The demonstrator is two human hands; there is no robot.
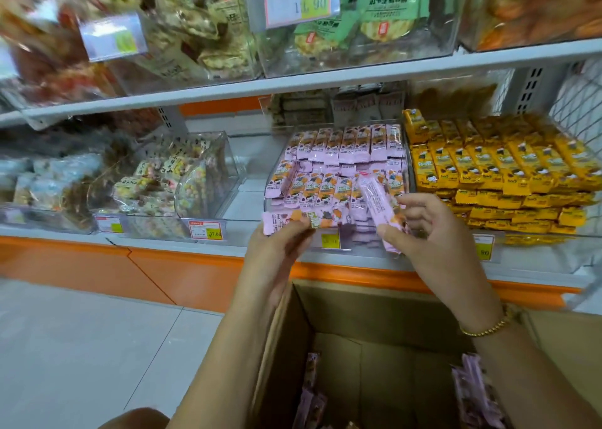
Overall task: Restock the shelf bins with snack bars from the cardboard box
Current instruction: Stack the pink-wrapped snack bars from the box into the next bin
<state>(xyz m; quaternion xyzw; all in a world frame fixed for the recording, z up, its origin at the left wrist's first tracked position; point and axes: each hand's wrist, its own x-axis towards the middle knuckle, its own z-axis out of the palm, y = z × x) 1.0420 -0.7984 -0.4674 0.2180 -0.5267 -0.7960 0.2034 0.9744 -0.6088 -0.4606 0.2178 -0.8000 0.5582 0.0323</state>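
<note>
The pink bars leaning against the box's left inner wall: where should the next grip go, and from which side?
Grip the upper ends of the pink bars, coming down through the open top of the cardboard box. They seem to stand on end against the wall, so only the tops are free; the wall blocks a side approach.

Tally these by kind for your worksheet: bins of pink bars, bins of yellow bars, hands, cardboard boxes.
Pink-bar bin: 1
Yellow-bar bin: 1
Hands: 2, left hand and right hand, each gripping pink bars
Cardboard box: 1
Total: 5
</note>
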